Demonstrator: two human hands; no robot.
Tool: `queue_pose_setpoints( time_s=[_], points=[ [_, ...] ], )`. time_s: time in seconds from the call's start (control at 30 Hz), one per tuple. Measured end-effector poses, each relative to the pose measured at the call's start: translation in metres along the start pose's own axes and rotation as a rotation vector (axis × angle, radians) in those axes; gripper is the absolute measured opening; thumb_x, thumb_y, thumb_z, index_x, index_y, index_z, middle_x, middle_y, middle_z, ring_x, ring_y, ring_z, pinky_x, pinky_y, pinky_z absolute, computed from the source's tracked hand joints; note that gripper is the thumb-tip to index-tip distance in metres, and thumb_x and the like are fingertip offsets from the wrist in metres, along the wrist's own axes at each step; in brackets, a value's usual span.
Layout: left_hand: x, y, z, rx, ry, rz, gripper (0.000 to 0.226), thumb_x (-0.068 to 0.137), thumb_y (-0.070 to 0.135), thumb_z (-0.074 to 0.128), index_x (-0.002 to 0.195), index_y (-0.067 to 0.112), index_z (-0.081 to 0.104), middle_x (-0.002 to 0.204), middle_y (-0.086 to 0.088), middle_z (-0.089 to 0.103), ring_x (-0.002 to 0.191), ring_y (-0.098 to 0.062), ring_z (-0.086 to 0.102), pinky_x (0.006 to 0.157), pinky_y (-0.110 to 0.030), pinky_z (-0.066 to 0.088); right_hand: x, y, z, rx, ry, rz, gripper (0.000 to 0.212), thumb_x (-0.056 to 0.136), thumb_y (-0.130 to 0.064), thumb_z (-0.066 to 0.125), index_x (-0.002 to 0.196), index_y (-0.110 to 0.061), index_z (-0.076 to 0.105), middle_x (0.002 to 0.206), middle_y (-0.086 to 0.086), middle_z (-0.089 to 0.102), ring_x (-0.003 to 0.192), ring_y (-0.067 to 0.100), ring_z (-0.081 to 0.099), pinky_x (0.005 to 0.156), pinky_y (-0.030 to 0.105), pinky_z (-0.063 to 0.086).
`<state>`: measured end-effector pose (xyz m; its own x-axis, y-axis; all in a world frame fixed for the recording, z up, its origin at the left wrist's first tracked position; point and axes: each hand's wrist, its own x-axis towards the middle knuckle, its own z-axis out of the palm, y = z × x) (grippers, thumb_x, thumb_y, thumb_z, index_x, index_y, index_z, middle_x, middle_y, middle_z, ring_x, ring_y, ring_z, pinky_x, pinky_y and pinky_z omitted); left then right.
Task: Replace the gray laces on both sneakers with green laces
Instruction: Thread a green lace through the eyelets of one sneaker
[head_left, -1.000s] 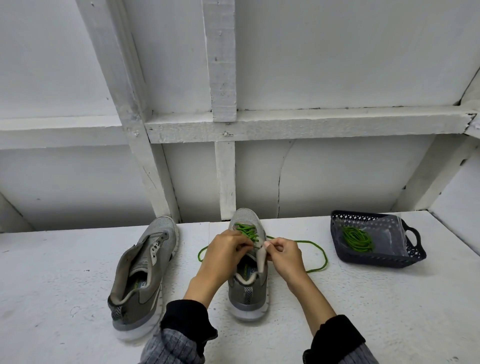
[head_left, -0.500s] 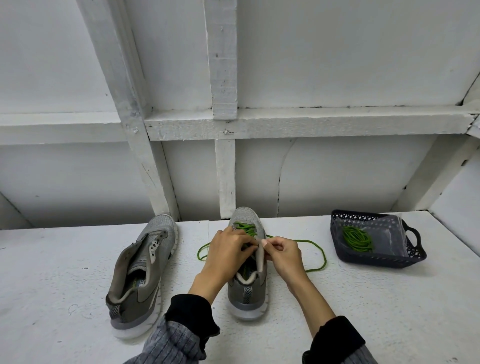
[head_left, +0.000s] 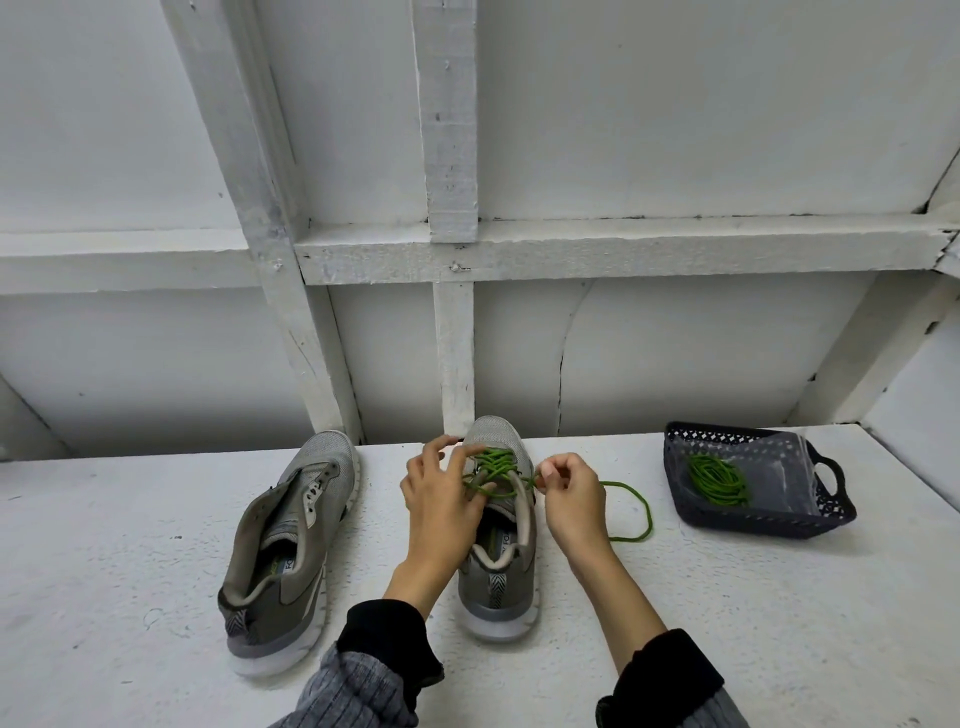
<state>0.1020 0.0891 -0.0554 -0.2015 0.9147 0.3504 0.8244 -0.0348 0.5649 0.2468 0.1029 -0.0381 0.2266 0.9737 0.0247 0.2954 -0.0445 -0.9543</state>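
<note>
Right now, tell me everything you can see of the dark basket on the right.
The dark basket is a shallow plastic-looking tray with perforated, lattice-patterned walls and a loop handle at its right end. It sits flat on the white surface, right of the sneaker being laced, and neither hand touches it. Inside lie a coiled bundle of green lace and what looks like a clear plastic bag.

Light was even, cool and diffuse, source not visible. Shadows were soft and short: faint ones sat under the sneakers (head_left: 498, 551) and the basket (head_left: 753, 519) on the white table (head_left: 130, 545). No glare. Focus was sharp at centre; wide-angle bending curved the beams (head_left: 623, 249) toward the frame's edges, with slight softness in the corners.
</note>
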Motion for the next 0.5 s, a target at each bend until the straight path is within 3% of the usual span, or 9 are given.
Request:
queue_pose_setpoints(
  time_s=[0.13, 0.23, 0.3, 0.4, 0.5],
  points=[
    [-0.002, 0.001, 0.002, -0.038, -0.006, -0.14, 0.049, 0.079, 0.021, 0.07, 0.123, 0.035, 0.054, 0.134, 0.006, 0.041, 0.12, -0.022, 0.033, 0.092, -0.033, 0.024, -0.001, -0.044, -0.016, 0.409, 0.051, -0.058, 0.02, 0.101, -0.01, 0.043, 0.085, -0.012, 0.053, 0.09, 0.005, 0.068, 0.085, 0.023, 0.067, 0.084, 0.035, 0.055],
    [-0.003, 0.001, 0.004, -0.048, -0.01, -0.185, 0.048, 0.08, 0.025, 0.068, 0.123, 0.036, 0.052, 0.132, 0.009, 0.042, 0.121, -0.02, 0.031, 0.096, -0.036, 0.023, -0.006, -0.088, -0.045, 0.811, 0.001, -0.13, 0.02, 0.103, -0.01, 0.035, 0.09, -0.007, 0.049, 0.089, 0.009, 0.065, 0.077, 0.018, 0.067, 0.08, 0.032, 0.057],
    [-0.004, 0.001, 0.004, -0.047, 0.011, -0.204, 0.043, 0.082, 0.031, 0.067, 0.122, 0.037, 0.053, 0.129, 0.012, 0.042, 0.123, -0.017, 0.029, 0.099, -0.037, 0.019, -0.009, -0.111, -0.066, 0.948, -0.021, -0.195, 0.02, 0.103, -0.011, 0.034, 0.089, -0.007, 0.048, 0.084, 0.008, 0.061, 0.07, 0.013, 0.062, 0.075, 0.029, 0.057],
    [-0.004, 0.0, 0.005, -0.068, -0.002, -0.211, 0.038, 0.084, 0.036, 0.066, 0.121, 0.036, 0.053, 0.128, 0.012, 0.043, 0.123, -0.016, 0.033, 0.099, -0.037, 0.021, -0.008, -0.114, -0.078, 0.799, -0.018, -0.247, 0.022, 0.103, -0.011, 0.036, 0.085, -0.011, 0.049, 0.076, 0.003, 0.055, 0.06, 0.008, 0.049, 0.056, 0.019, 0.045],
    [-0.004, -0.001, 0.005, -0.112, -0.039, -0.221, 0.037, 0.085, 0.033, 0.066, 0.12, 0.034, 0.055, 0.127, 0.011, 0.046, 0.12, -0.017, 0.041, 0.096, -0.037, 0.026, -0.001, -0.085, -0.065, 0.372, -0.045, -0.202, 0.019, 0.101, -0.013, 0.044, 0.085, -0.016, 0.054, 0.07, -0.003, 0.054, 0.054, 0.0, 0.043, 0.056, 0.018, 0.035]
  ],
)
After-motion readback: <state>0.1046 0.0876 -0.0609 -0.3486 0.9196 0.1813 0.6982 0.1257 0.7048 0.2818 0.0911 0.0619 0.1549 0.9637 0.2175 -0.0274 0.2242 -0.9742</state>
